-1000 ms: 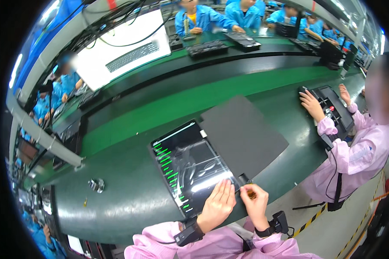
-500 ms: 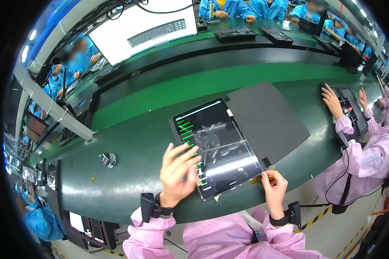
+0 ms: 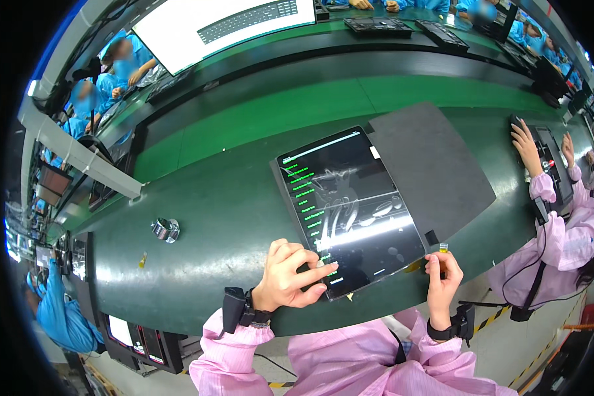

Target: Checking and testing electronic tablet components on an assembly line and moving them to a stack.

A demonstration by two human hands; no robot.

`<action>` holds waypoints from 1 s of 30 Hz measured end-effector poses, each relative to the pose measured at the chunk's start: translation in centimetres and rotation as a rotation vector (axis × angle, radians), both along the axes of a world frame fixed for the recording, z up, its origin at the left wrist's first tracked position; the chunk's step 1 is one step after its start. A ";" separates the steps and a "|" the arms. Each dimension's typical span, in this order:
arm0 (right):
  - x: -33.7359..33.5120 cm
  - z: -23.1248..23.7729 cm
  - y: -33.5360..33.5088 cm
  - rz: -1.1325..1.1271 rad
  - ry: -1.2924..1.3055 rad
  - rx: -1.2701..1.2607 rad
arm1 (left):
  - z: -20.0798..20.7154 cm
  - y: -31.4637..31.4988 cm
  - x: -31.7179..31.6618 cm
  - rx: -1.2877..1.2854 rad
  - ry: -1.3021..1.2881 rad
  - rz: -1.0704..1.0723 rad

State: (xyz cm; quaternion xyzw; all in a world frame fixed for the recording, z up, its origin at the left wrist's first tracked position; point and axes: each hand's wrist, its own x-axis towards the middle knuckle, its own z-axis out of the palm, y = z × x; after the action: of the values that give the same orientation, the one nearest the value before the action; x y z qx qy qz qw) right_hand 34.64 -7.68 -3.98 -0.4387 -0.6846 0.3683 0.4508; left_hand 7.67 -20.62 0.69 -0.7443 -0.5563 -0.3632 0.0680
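Note:
A black tablet (image 3: 353,208) lies flat on the green bench, its glossy screen lit with a column of green lines along its left side. My left hand (image 3: 290,276) rests at the tablet's near left corner, index finger stretched onto the screen edge. My right hand (image 3: 442,280) is at the near right corner, thumb and fingers pinched on a small yellow tab (image 3: 444,248) held just off the tablet's edge. Both wrists wear black straps over pink sleeves.
A dark grey mat (image 3: 435,165) lies under and right of the tablet. A small round metal part (image 3: 165,229) sits to the left on the bench (image 3: 224,211). A co-worker in pink (image 3: 561,218) handles a dark device on the right. Several people in blue work beyond.
My left hand has slid from the tablet's left half down to its near left corner. My right hand has lifted slightly with the small yellow tab. The view has shifted closer.

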 end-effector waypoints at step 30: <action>-0.1 0.5 -0.6 0.046 0.023 0.013 | 10.0 10.7 -17.0 0.147 -1.968 -0.291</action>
State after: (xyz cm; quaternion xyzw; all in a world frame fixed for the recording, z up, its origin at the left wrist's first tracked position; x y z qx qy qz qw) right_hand 34.55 -8.32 -3.48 -0.4155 -0.6919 0.3790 0.4528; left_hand -9.32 -9.90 10.65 -0.1668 -0.2445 -0.8567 -0.4225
